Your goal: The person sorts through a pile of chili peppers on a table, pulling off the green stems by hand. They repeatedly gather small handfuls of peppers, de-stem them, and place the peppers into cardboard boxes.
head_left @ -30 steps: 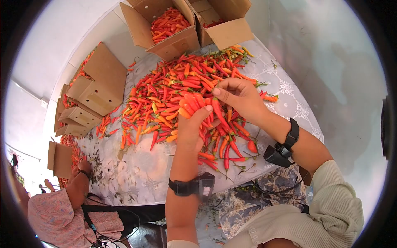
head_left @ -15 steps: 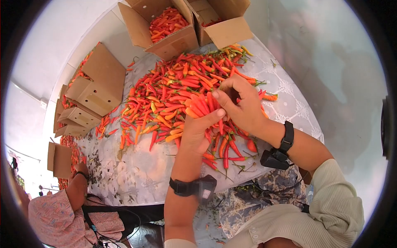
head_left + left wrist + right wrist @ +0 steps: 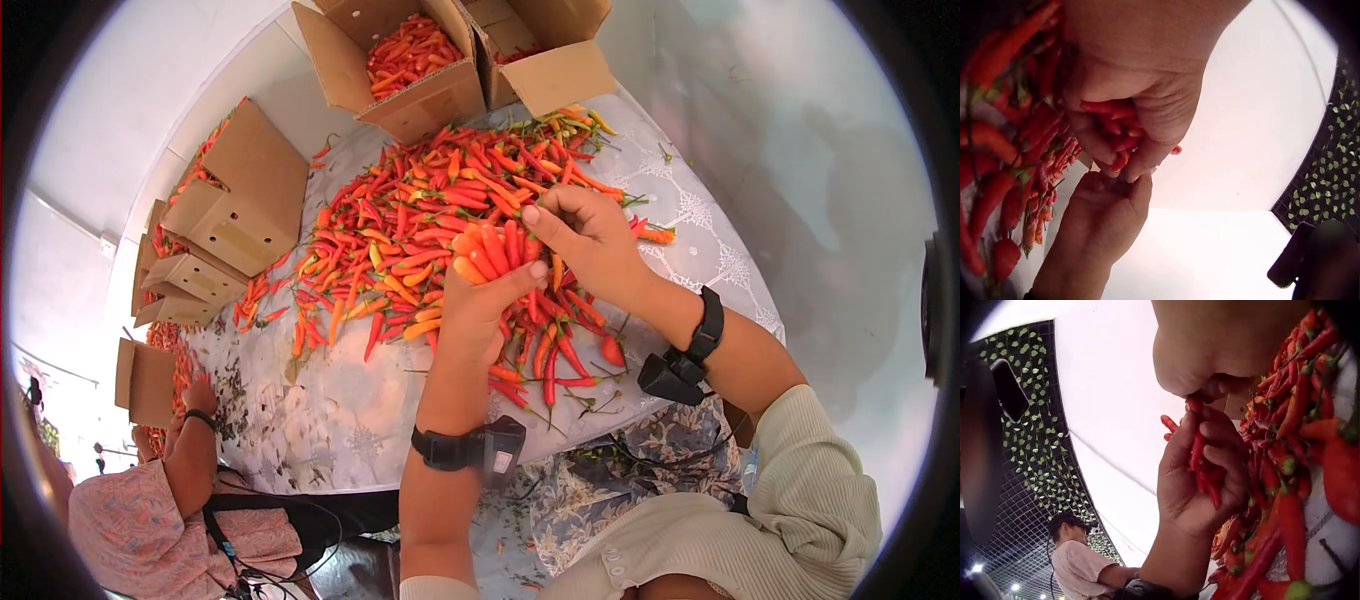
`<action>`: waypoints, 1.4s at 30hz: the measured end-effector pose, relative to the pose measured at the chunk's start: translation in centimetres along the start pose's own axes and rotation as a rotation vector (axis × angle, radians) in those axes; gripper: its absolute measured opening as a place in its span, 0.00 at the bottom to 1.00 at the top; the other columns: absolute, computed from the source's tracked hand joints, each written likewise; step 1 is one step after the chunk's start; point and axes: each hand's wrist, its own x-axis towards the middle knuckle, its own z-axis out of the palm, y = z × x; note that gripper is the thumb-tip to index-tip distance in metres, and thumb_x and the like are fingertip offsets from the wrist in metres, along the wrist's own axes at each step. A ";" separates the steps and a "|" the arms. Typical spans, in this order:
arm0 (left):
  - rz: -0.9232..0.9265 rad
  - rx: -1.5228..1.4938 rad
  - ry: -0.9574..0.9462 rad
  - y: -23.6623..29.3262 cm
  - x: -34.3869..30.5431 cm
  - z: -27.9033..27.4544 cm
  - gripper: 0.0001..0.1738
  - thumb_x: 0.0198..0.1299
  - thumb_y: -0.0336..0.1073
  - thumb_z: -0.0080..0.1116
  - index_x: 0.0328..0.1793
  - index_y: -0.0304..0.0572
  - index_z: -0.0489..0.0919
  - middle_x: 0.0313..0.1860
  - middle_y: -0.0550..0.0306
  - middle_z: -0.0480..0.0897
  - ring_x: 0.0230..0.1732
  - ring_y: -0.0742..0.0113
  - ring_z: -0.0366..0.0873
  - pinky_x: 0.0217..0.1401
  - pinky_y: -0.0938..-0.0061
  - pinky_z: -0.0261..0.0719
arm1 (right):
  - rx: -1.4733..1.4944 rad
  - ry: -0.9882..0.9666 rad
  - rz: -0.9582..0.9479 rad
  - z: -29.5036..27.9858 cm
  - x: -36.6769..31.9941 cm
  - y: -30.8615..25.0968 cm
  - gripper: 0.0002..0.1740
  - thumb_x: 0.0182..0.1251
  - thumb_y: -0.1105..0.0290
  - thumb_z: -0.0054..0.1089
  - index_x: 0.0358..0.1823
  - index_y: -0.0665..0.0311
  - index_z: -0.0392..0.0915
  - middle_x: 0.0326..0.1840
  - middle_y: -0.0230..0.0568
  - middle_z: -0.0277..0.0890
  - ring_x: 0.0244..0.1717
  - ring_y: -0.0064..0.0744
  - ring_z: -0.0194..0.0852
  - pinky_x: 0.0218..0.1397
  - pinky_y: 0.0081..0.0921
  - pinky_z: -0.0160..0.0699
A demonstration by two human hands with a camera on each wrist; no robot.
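Note:
A bunch of red and orange chilli peppers fills my left hand, whose fingers and thumb curl round them over the pile. My right hand meets it at the bunch's right side, with thumb and forefinger pinching the end of one red chilli. In the right wrist view, that chilli lies along the left palm, its upper end at the right fingertips. More held chillies show between the left fingers in the left wrist view. Beneath both hands spreads a big heap of chillies, many with green stems.
Cardboard boxes stand round the table: one with chillies and another box at the back, several more boxes at the left. A person in a patterned top works at the far left. Loose stems lie near the front edge.
The left hand has shifted slightly right with its bunch, the chillies now fanned more upright. The right hand's fingers moved in and slightly back at the bunch's edge.

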 end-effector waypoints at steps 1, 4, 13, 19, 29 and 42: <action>-0.008 0.004 -0.006 0.1 0.0 0.0 0.20 0.46 0.20 0.66 0.46 0.37 0.74 0.34 0.60 0.80 0.34 0.72 0.79 0.36 0.79 0.76 | 0.064 -0.010 0.026 0.1 0.1 0.1 0.14 0.67 0.65 0.57 0.26 0.65 0.71 0.20 0.23 0.65 0.22 0.10 0.58 0.24 0.15 0.59; -0.031 0.010 -0.016 0.1 0.0 0.0 0.19 0.46 0.21 0.67 0.45 0.37 0.74 0.32 0.59 0.79 0.31 0.71 0.79 0.34 0.79 0.76 | 0.198 -0.038 0.117 0.1 0.2 0.3 0.15 0.67 0.64 0.56 0.24 0.63 0.71 0.20 0.21 0.64 0.23 0.09 0.56 0.24 0.16 0.58; -0.062 0.026 -0.037 0.5 -0.2 0.0 0.17 0.46 0.23 0.68 0.43 0.37 0.75 0.32 0.59 0.80 0.30 0.70 0.79 0.31 0.78 0.77 | 0.255 -0.082 0.289 -0.3 0.5 0.3 0.14 0.67 0.61 0.56 0.25 0.59 0.72 0.19 0.20 0.66 0.21 0.09 0.60 0.22 0.14 0.57; -0.049 0.052 -0.022 0.1 -0.1 -0.2 0.18 0.46 0.24 0.67 0.45 0.38 0.76 0.33 0.57 0.81 0.30 0.70 0.79 0.31 0.78 0.78 | 0.393 -0.037 0.434 -0.1 0.4 -0.1 0.12 0.67 0.60 0.56 0.26 0.54 0.72 0.19 0.21 0.69 0.17 0.10 0.63 0.20 0.12 0.58; -0.056 0.009 -0.019 0.4 -0.2 0.0 0.17 0.48 0.22 0.65 0.45 0.36 0.75 0.31 0.58 0.79 0.28 0.70 0.78 0.28 0.78 0.77 | 0.406 0.015 0.396 0.0 0.3 0.0 0.12 0.67 0.63 0.56 0.25 0.56 0.70 0.20 0.23 0.68 0.20 0.13 0.64 0.22 0.15 0.60; -0.112 0.083 -0.015 0.3 -0.1 -0.4 0.18 0.46 0.24 0.67 0.45 0.37 0.75 0.30 0.58 0.79 0.27 0.70 0.77 0.26 0.78 0.76 | -0.384 0.596 -0.290 -4.2 3.0 1.2 0.07 0.55 0.73 0.63 0.34 0.66 0.76 0.30 0.42 0.72 0.29 0.39 0.72 0.36 0.31 0.72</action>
